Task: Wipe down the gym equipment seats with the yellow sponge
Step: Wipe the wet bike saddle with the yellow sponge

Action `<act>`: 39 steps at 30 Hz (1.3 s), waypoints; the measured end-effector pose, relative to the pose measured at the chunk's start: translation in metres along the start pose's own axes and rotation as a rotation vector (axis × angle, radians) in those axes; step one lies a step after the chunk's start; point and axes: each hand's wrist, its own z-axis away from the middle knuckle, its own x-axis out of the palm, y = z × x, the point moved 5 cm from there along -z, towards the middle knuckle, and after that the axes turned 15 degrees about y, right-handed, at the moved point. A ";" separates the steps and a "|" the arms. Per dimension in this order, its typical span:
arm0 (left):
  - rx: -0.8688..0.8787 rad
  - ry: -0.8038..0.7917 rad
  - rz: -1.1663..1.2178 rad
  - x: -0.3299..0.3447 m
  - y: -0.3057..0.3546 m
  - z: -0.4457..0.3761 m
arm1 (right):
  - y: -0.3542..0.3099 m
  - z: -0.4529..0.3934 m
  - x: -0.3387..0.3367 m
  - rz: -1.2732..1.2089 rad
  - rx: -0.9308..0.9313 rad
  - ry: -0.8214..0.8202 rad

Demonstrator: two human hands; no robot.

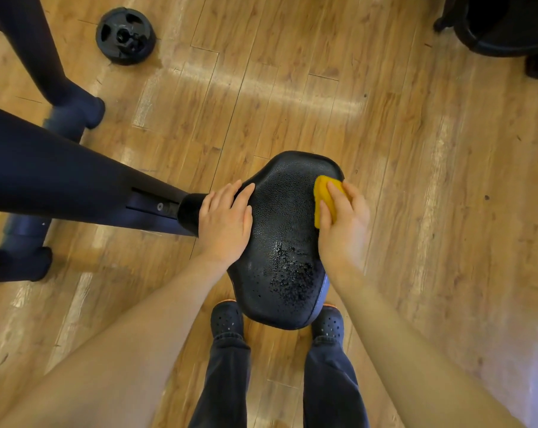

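- Two bare forearms reach in from the bottom edge, nearest the camera, towards a black textured padded seat (284, 230) at the middle of the view.
- On the seat's upper right part, close to its right edge, lies the yellow rectangular sponge (327, 197), pressed flat against the surface.
- Holding it is the right hand (343, 223): fingers lie over the top of the sponge and curl round its sides, so the sponge is gripped from above.
- At the seat's left edge rests the left hand (226, 220), palm down with fingers fairly straight and slightly spread; it grips nothing, only presses on the padding.
- Wet droplets glisten on the nearer, lower part of the seat, mostly towards the right.
- From under the left hand a thick black machine frame beam (60, 186) runs away to the left edge, joined to the seat by a short black collar.
- Dark rounded base feet (73, 114) of the machine stand on the floor farther left, with another foot lower down at the left edge.
- Below the seat show two legs in dark blue trousers (329, 387) and a pair of dark perforated clogs (226, 319), partly hidden by the seat.
- Light brown wooden plank flooring (431, 180) surrounds everything.
- Far up on the left lies a round black weight plate (126, 35) flat on the floor, well apart from the seat.
- Dark equipment, too cropped to identify, fills the top right corner.
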 end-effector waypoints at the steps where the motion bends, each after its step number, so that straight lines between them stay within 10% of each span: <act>1: 0.002 -0.004 -0.003 0.000 0.000 0.000 | -0.004 -0.008 0.008 0.013 -0.018 -0.005; 39: 0.304 -0.034 0.057 0.000 -0.010 0.008 | -0.006 0.129 -0.024 0.119 -0.067 0.179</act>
